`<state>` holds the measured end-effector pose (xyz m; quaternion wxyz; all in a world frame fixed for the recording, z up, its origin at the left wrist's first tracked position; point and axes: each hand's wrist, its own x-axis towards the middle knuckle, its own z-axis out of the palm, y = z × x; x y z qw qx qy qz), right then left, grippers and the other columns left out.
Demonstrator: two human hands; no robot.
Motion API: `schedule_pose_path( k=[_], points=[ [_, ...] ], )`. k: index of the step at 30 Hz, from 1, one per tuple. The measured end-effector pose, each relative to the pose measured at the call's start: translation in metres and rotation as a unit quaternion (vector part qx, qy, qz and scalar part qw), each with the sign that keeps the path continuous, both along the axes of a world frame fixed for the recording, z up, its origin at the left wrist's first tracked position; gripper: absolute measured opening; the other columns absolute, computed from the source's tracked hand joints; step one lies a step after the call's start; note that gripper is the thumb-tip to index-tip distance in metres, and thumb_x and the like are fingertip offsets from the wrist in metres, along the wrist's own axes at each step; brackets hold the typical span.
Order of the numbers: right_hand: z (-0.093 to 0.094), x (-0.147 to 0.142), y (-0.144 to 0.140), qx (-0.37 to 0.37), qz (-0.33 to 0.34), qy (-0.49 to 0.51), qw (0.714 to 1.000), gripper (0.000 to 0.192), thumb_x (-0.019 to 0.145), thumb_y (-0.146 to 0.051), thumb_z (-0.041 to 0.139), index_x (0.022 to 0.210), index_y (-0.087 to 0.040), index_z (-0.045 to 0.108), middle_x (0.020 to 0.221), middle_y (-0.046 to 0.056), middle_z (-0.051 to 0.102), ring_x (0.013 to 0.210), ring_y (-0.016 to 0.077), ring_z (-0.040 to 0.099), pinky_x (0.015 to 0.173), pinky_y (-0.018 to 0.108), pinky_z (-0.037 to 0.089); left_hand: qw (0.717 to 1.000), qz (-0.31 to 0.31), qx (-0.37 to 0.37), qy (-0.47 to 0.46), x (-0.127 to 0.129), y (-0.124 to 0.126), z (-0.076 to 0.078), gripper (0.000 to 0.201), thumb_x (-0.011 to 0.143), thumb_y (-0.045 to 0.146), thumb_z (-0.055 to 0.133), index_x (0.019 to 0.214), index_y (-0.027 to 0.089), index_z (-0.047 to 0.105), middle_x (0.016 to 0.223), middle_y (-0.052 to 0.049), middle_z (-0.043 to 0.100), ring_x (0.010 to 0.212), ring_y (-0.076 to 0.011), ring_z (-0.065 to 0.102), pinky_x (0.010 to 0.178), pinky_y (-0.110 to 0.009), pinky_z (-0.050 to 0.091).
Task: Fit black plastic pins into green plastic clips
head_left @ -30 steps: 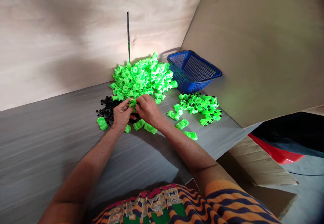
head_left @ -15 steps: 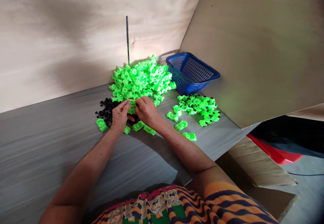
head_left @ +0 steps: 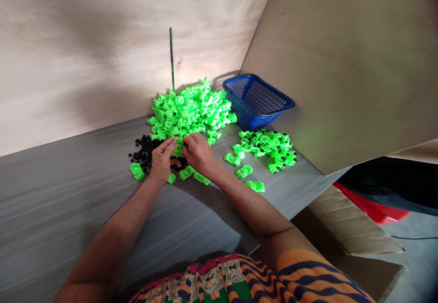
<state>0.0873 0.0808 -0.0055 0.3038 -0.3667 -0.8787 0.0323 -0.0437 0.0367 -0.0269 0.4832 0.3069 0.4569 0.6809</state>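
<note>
Green piece [head_left: 177,149], held upright in both hands just above the bench [head_left: 68,198], at the near side of the large green heap. The left hand [head_left: 163,158] is clamped on its left side, thumb and fingertips meeting at the upper edge; the right hand [head_left: 197,151] is pinched on its right end, the fingers hiding detail there. Behind and beneath the left hand spreads a pile of small black parts [head_left: 143,148]. Nearer the wearer lie loose green pieces [head_left: 186,172]. Beyond the hands rises the large green heap [head_left: 191,111], a slender dark strip [head_left: 171,56] standing behind it. To the right, a blue basket [head_left: 251,121] stands beside this heap; in front of the basket sits a smaller pile of green pieces with black parts attached [head_left: 268,144].
</note>
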Motion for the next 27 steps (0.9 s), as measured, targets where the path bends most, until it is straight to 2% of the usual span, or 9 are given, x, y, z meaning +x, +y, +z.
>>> schedule_pose_path(
  k=[4,8,10,12,14,15,17,22,27],
  points=[
    [-0.0009,-0.0002,0.0009,-0.021,0.008,0.028,0.999,0.017,0.088,-0.009,0.047,0.086,-0.019,0.061,0.091,0.01,0.061,0.092,0.0228,0.053,0.081,0.033,0.043,1.0,0.024,0.003,0.005,0.0005,0.0012,-0.0013,0.046,0.061,0.045,0.088,0.096,0.016,0.08,0.073,0.001,0.066,0.051,-0.0084,0.054,0.039,-0.02,0.045],
    [-0.0026,0.0015,0.0028,-0.099,0.044,0.138,0.984,0.01,0.087,-0.013,0.051,0.083,-0.021,0.055,0.082,0.004,0.059,0.084,0.019,0.056,0.076,0.03,0.045,0.999,0.032,0.009,0.007,-0.0007,0.0023,-0.0009,0.044,0.062,0.044,0.088,0.095,0.016,0.08,0.075,0.0,0.068,0.05,-0.0085,0.055,0.037,-0.019,0.043],
    [-0.0043,0.0021,0.0043,-0.184,0.076,0.216,0.956,0.007,0.086,-0.02,0.057,0.083,-0.023,0.052,0.077,0.0,0.057,0.075,0.016,0.057,0.069,0.028,0.046,0.999,0.031,0.01,0.004,-0.0014,0.0023,0.0,0.045,0.062,0.044,0.087,0.096,0.016,0.08,0.079,-0.001,0.07,0.05,-0.0097,0.058,0.035,-0.019,0.042],
    [-0.0063,0.0019,0.0064,-0.272,0.108,0.283,0.913,0.014,0.085,-0.027,0.062,0.083,-0.023,0.049,0.072,-0.003,0.056,0.068,0.0139,0.058,0.063,0.026,0.046,1.0,0.029,0.007,0.005,-0.0018,0.0021,0.0008,0.045,0.063,0.045,0.087,0.097,0.016,0.079,0.084,-0.003,0.072,0.051,-0.0111,0.061,0.035,-0.02,0.042],
    [-0.008,0.0011,0.0084,-0.326,0.127,0.321,0.88,0.017,0.084,-0.032,0.063,0.082,-0.024,0.049,0.07,-0.004,0.056,0.065,0.013,0.059,0.061,0.025,0.047,1.0,0.03,0.004,0.006,-0.0018,0.0018,0.001,0.046,0.063,0.045,0.086,0.099,0.017,0.079,0.086,-0.004,0.073,0.052,-0.0124,0.063,0.035,-0.02,0.042],
    [-0.0087,0.0007,0.0092,-0.335,0.129,0.33,0.873,0.016,0.084,-0.033,0.062,0.082,-0.023,0.049,0.07,-0.005,0.056,0.064,0.0127,0.059,0.061,0.025,0.047,1.0,0.031,0.003,0.006,-0.0017,0.0018,0.0009,0.047,0.063,0.045,0.086,0.1,0.017,0.079,0.087,-0.004,0.073,0.053,-0.0128,0.064,0.035,-0.02,0.042],
    [-0.0091,0.0001,0.0097,-0.324,0.123,0.336,0.876,0.013,0.083,-0.031,0.061,0.08,-0.022,0.052,0.07,-0.004,0.057,0.064,0.0121,0.058,0.061,0.025,0.046,0.999,0.033,0.005,0.008,-0.0012,0.0019,0.0006,0.047,0.064,0.045,0.086,0.1,0.017,0.079,0.088,-0.004,0.073,0.054,-0.0133,0.065,0.035,-0.021,0.043],
    [-0.0065,0.0013,0.0055,-0.246,0.09,0.317,0.911,0.009,0.084,-0.027,0.058,0.078,-0.02,0.056,0.071,-0.003,0.057,0.065,0.0116,0.055,0.064,0.025,0.044,0.999,0.04,0.007,0.006,0.0,0.0019,0.0018,0.046,0.061,0.045,0.087,0.096,0.016,0.079,0.084,-0.003,0.074,0.055,-0.013,0.064,0.036,-0.02,0.044],
    [-0.0077,0.0005,0.0021,-0.225,0.078,0.3,0.924,0.012,0.088,-0.027,0.056,0.077,-0.02,0.057,0.075,-0.001,0.058,0.067,0.0116,0.056,0.065,0.025,0.045,0.999,0.05,0.009,0.005,0.0005,0.0008,0.0046,0.042,0.061,0.042,0.086,0.095,0.017,0.079,0.086,-0.003,0.074,0.054,-0.0117,0.063,0.036,-0.019,0.043]
  ],
)
